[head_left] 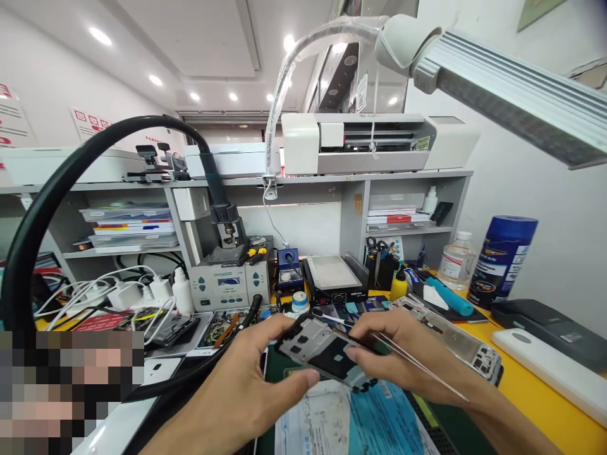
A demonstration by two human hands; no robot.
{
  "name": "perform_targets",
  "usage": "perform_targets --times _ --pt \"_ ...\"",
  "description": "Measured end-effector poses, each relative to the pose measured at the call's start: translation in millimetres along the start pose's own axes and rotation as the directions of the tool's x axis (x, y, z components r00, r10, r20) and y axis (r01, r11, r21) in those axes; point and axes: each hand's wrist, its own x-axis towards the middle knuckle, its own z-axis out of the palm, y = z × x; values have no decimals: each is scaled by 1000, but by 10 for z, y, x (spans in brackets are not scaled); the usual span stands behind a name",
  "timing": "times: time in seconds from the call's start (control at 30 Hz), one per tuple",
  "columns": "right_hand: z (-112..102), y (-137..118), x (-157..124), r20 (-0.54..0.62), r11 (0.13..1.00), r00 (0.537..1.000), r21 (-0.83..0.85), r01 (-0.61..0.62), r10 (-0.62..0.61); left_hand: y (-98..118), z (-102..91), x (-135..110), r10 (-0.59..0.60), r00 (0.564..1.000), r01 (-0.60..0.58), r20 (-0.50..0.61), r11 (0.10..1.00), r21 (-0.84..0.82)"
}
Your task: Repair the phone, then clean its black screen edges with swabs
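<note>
A phone's mid-frame, silver and black on its face, is held tilted above the bench in front of me. My left hand grips its left end, fingers behind and thumb near the lower edge. My right hand is closed at its right end, thumb over the face. Thin metal tweezers lie through the right hand, pointing back along the wrist; their tips are hidden. Beneath the frame is a blue and white printed sheet. A silver phone housing rests behind my right forearm.
A soldering station and a flat heating plate stand at the back. A thick black hose arches at left. Bottles and a blue spray can stand right. A lamp hangs overhead. Another person is partly visible, lower left.
</note>
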Motion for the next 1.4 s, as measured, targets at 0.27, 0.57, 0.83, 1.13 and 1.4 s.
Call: perform_targets --times 0.27,0.57,0.83,1.13,1.4 --pt "86 -10 -24 70 988 994 -123 96 -88 -97 147 -22 -3 995 19 99 986 -166" --pt "171 52 -79 45 962 986 -217 166 -160 -282 287 -74 83 994 -60 72 959 -278" --pt "171 100 -162 -389 962 906 141 235 -165 -310 340 -96 144 989 -143 -14 960 -242" --pt "293 -77 -173 -243 917 959 397 -39 146 -337 399 -120 186 982 -191 -44 955 -228" --pt "285 -58 -204 -355 966 900 -142 217 -254 -335 417 -135 183 981 -192 -60 946 -260"
